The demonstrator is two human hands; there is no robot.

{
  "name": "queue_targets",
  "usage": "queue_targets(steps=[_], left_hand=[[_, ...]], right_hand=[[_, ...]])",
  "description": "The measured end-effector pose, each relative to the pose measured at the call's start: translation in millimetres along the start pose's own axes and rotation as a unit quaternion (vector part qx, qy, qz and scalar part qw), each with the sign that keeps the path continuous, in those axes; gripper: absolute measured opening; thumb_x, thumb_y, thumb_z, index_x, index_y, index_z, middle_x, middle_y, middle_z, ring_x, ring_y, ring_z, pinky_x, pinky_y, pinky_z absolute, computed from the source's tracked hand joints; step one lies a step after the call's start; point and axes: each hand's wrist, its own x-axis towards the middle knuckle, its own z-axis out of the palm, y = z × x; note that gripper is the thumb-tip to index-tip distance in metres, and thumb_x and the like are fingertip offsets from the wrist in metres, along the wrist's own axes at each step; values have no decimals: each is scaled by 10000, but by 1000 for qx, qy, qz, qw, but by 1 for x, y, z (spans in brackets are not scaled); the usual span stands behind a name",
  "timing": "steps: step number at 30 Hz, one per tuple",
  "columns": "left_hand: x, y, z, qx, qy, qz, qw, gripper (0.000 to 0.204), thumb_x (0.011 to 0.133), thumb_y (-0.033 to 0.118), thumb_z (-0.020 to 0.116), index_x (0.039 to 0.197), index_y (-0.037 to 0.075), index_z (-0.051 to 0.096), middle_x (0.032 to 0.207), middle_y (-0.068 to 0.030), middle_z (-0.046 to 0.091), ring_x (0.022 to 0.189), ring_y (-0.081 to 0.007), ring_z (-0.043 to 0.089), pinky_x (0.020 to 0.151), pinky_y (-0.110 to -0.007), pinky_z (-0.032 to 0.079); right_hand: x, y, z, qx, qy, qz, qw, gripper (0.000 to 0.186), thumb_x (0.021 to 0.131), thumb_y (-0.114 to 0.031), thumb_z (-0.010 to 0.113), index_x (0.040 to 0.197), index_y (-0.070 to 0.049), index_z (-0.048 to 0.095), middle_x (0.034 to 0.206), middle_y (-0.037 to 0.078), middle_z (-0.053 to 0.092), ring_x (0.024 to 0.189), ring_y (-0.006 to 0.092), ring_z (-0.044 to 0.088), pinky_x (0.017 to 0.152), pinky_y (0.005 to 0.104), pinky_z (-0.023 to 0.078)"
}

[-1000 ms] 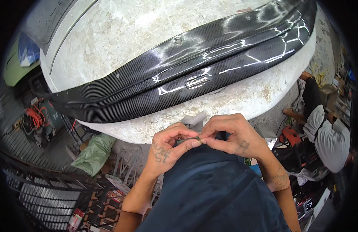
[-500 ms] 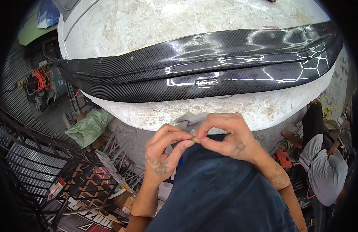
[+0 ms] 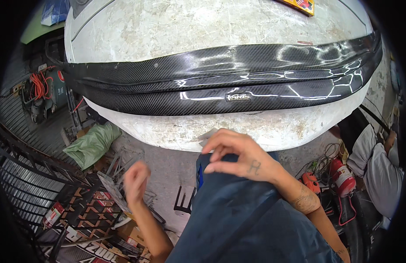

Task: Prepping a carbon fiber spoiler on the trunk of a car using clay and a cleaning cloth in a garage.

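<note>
A long glossy black carbon-fiber panel [image 3: 203, 105] with a small badge lies across a scuffed white curved surface [image 3: 168, 131]. My right hand [image 3: 229, 158], fingers curved and apart with nothing visible between them, is over the near edge beside a partly hidden grey cloth [image 3: 207, 136], above my dark blue clothing [image 3: 233, 210]. My left hand [image 3: 137, 175] is lower and to the left over the floor, curled and smeared by motion; I cannot make out whether it holds anything.
A yellow box [image 3: 299, 6] lies at the back. Left are an orange hose [image 3: 40, 85], green bag [image 3: 91, 147] and black metal rack [image 3: 32, 188]. At right are a person in grey [image 3: 374, 171], cables, a red cylinder [image 3: 341, 177] and an orange tool [image 3: 310, 182].
My hands were pinched together on a small thing. They have parted: the left swung down-left, and the right's fingers spread. The view has shifted, bringing the yellow box into sight.
</note>
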Motion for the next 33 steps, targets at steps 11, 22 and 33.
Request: queue_targets(steps=[11,22,33], left_hand=[[37,79,144,179,58,248,950,113,932,-7,760,1033,-43,725,942,-81,634,821,-155,579,734,-275,463],[80,98,234,255,40,386,885,130,898,1,798,1019,-19,757,918,-103,668,767,-195,638,669,-321,508],[75,101,258,271,53,369,888,125,918,7,786,1032,-29,752,925,-124,660,753,-213,653,650,-337,539]], right_hand=[[7,31,-21,254,313,87,911,404,1033,-278,750,1182,84,647,1009,149,759,812,191,737,778,350,629],[25,32,-25,267,364,93,887,361,1036,-322,739,1057,39,736,893,148,756,667,190,692,640,329,560],[28,26,-29,286,378,79,877,317,1015,-285,766,1027,32,754,855,128,755,646,168,700,604,303,574]])
